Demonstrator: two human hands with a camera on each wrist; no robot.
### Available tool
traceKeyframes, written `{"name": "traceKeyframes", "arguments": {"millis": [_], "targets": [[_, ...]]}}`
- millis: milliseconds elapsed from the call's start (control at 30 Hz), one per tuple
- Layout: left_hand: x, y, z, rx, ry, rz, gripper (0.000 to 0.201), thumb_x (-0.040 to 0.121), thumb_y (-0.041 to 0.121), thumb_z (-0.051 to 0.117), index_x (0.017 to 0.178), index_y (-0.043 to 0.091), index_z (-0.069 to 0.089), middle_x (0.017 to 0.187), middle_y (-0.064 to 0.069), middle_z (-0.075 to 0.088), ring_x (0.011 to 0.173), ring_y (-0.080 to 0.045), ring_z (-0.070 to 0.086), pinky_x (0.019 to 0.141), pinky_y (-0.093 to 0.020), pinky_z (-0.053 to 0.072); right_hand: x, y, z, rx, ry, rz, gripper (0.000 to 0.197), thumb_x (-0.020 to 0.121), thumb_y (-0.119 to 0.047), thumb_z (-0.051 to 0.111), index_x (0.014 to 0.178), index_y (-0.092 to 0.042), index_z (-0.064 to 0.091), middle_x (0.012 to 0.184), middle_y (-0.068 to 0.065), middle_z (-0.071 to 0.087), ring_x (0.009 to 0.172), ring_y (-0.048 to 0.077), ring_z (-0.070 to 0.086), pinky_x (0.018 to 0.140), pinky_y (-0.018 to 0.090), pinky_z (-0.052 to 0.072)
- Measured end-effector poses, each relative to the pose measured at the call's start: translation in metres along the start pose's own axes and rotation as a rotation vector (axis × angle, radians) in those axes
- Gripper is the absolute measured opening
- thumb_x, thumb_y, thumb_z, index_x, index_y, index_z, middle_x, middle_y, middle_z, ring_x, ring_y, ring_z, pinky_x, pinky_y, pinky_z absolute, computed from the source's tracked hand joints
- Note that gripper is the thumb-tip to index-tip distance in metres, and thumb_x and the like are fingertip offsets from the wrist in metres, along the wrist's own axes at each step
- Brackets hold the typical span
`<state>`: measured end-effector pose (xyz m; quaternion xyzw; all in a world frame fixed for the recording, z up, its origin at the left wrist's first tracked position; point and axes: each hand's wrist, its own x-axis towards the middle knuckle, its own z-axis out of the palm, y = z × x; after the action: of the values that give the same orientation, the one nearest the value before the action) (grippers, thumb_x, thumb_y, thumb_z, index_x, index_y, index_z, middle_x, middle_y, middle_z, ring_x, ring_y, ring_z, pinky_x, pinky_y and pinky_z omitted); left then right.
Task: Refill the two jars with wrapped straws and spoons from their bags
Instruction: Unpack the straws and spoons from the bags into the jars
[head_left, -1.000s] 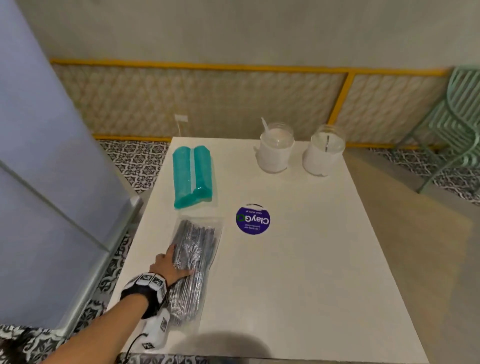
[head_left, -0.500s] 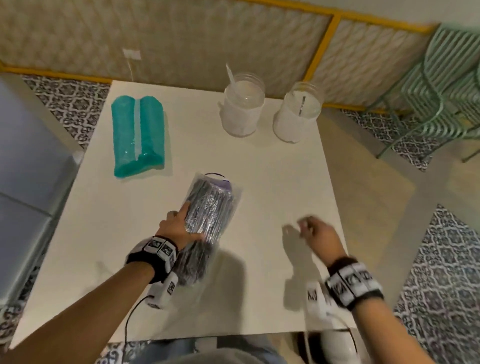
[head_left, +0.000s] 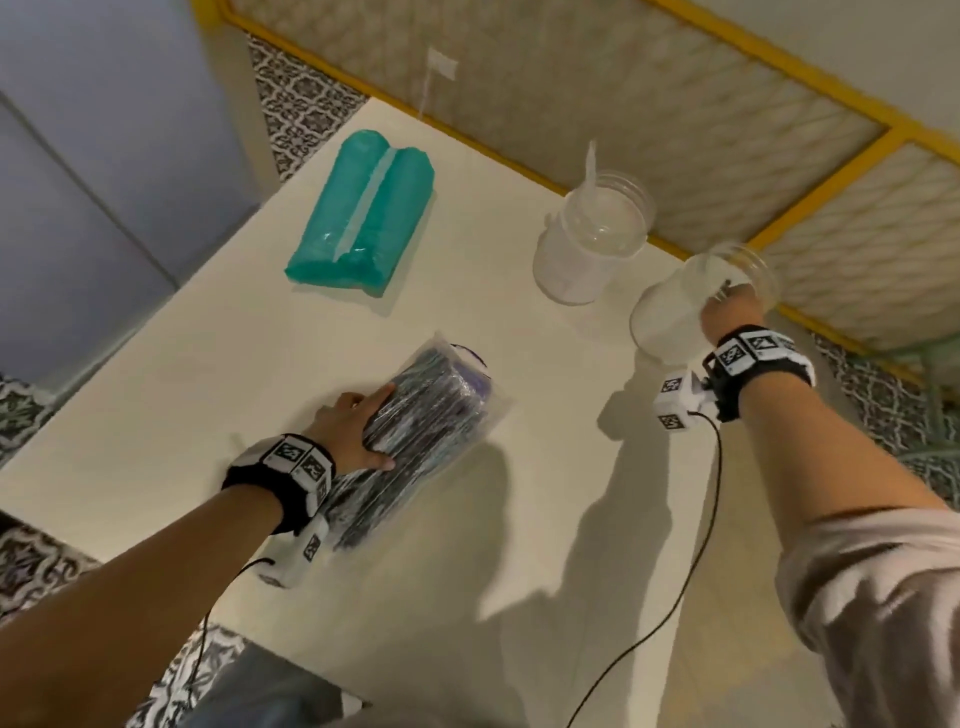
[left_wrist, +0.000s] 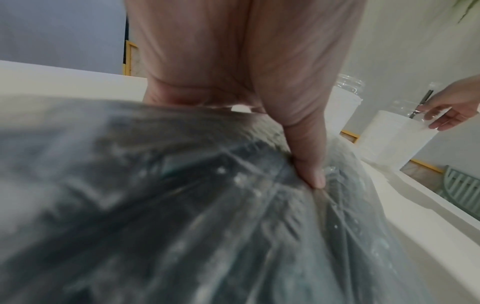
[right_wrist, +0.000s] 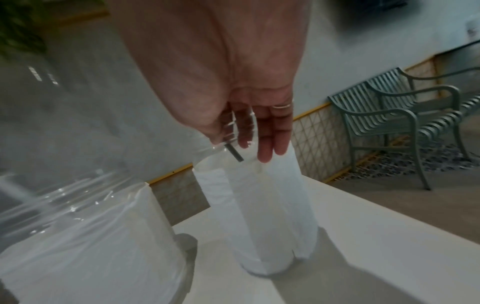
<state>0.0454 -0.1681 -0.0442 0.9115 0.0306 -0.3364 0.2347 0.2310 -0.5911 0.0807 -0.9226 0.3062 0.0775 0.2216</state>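
On the table, left hand (head_left: 349, 427) grips the straw bag (head_left: 426, 421); right hand (head_left: 730, 312) apparently pinches the jar (head_left: 675, 312) rim.

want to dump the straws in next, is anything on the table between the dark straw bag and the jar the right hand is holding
Nothing visible stands in the way. Bare table lies between the straw bag, gripped by the left hand, and the jar held at its rim by the right hand. The other jar sits off that line.

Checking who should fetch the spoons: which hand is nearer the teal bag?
Left. The left hand grips the clear bag of dark straws, below the teal bag; the right hand holds a jar's rim farther away.
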Motion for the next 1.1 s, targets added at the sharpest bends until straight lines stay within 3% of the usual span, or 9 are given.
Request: {"name": "traceKeyframes", "arguments": {"millis": [233,433,567,667,733,800,900,1033,1100], "targets": [[-0.002,-0.002,-0.004,0.011,-0.014,0.033,0.102,0.074,0.049,0.071,0.146,0.043,0.0,0.15,-0.014,0.022,0.129,-0.042,0.035,0.109,-0.047,0.031,-0.119,0.037,0.023,0.051,-0.034,-0.184,0.032,0.099,-0.009,0.043,0.126,0.006,0.043,0.125,0.032,0.052,0.111,0.044,0.053,0.083,0.038,0.04],[0.007,-0.012,-0.008,0.012,-0.055,0.099,0.095,0.08,0.05,0.064,0.147,0.037,-0.002,0.147,-0.02,0.027,0.131,-0.039,0.037,0.111,-0.045,0.028,-0.283,0.086,0.058,0.149,-0.129,-0.283,0.007,0.099,-0.015,0.043,0.101,-0.021,0.045,0.087,0.001,0.056,0.085,0.025,0.059,0.07,0.026,0.036],[0.007,-0.02,-0.011,-0.05,-0.065,0.2,0.096,0.078,0.053,0.063,0.148,0.034,0.0,0.138,-0.021,0.039,0.125,-0.039,0.044,0.107,-0.047,0.035,-0.368,0.1,0.087,0.159,-0.115,-0.266,0.013,0.099,-0.021,0.045,0.111,-0.023,0.049,0.097,-0.005,0.058,0.089,0.017,0.06,0.069,0.02,0.039],[0.005,-0.029,-0.017,-0.164,-0.114,0.257,0.1,0.07,0.063,0.059,0.148,0.029,0.007,0.142,-0.015,0.042,0.127,-0.034,0.046,0.107,-0.048,0.037,-0.407,0.096,0.095,0.158,-0.068,-0.249,0.044,0.093,-0.014,0.055,0.133,-0.019,0.038,0.121,0.004,0.053,0.093,0.021,0.063,0.073,0.028,0.048],[-0.001,-0.033,-0.023,-0.237,-0.147,0.308,0.093,0.075,0.054,0.06,0.147,0.019,0.013,0.144,-0.013,0.041,0.129,-0.03,0.044,0.109,-0.044,0.035,-0.43,0.081,0.092,0.13,0.086,-0.328,0.061,0.084,-0.004,0.062,0.137,-0.018,0.034,0.136,0.008,0.042,0.087,0.024,0.062,0.069,0.031,0.052],[-0.006,-0.036,-0.027,-0.284,-0.16,0.318,0.08,0.085,0.037,0.062,0.143,0.009,0.016,0.14,-0.016,0.044,0.125,-0.03,0.048,0.105,-0.036,0.036,-0.454,0.055,0.093,0.085,0.199,-0.524,0.059,0.076,0.005,0.064,0.127,-0.016,0.042,0.129,0.013,0.048,0.081,0.027,0.061,0.064,0.03,0.051],[-0.009,-0.048,-0.03,-0.239,-0.175,0.273,0.072,0.089,0.032,0.058,0.14,0.006,0.015,0.138,-0.019,0.043,0.123,-0.032,0.049,0.101,-0.033,0.036,-0.468,0.017,0.122,-0.105,0.065,-0.861,0.044,0.076,0.0,0.053,0.117,-0.015,0.05,0.123,0.015,0.055,0.081,0.029,0.061,0.06,0.033,0.051],[-0.013,-0.061,-0.033,-0.241,-0.222,0.275,0.067,0.089,0.03,0.059,0.136,0.004,0.02,0.133,-0.018,0.049,0.119,-0.03,0.052,0.095,-0.029,0.038,-0.433,-0.01,0.193,-0.231,-0.202,-0.796,0.063,0.076,0.009,0.057,0.132,-0.018,0.048,0.148,0.015,0.039,0.087,0.037,0.062,0.063,0.041,0.054],[-0.015,-0.064,-0.037,-0.247,-0.25,0.286,0.065,0.089,0.031,0.059,0.136,0.006,0.023,0.133,-0.017,0.05,0.118,-0.029,0.052,0.096,-0.03,0.038,-0.413,-0.02,0.213,-0.205,-0.27,-0.809,0.052,0.08,0.003,0.061,0.127,-0.016,0.054,0.144,0.016,0.044,0.094,0.039,0.063,0.07,0.045,0.055]]}}
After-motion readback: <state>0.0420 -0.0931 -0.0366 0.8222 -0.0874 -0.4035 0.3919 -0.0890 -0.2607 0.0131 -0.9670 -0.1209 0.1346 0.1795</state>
